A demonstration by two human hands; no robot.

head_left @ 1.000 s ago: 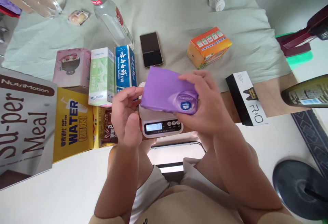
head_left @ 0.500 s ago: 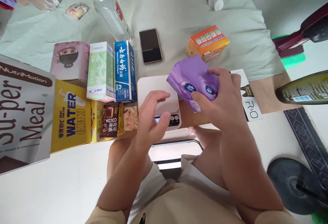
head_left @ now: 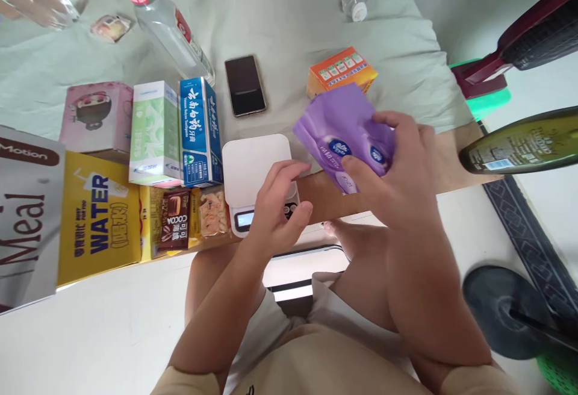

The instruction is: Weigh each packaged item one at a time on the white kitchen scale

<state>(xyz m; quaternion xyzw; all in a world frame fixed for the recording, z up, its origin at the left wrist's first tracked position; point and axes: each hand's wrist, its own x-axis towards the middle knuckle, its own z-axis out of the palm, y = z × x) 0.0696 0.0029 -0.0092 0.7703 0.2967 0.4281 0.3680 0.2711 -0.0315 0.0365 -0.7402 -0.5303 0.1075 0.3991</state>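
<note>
Your right hand (head_left: pixel 401 172) is clamped on the purple tissue pack (head_left: pixel 334 112), thumb on the near side and fingers over the right end. The pack is tilted, to the right of the white kitchen scale (head_left: pixel 257 157), and hides the near part of the orange box (head_left: pixel 341 70); you cannot tell whether it touches the table. Your left hand (head_left: pixel 280 208) is apart from your right, empty, thumb and fingers spread, at the scale's near right corner, covering part of its controls; contact there is unclear. The scale's display (head_left: pixel 245 219) is lit. Beyond the scale a smartphone (head_left: pixel 245 85) lies flat. Just left of the scale stands the blue toothpaste box (head_left: pixel 194 124), beside a green-and-white box (head_left: pixel 154 130). Nearer you are a cocoa snack packet (head_left: pixel 175 226) and the yellow WATER box (head_left: pixel 102 220). An olive-green bottle (head_left: pixel 519 142) is at far right.
</note>
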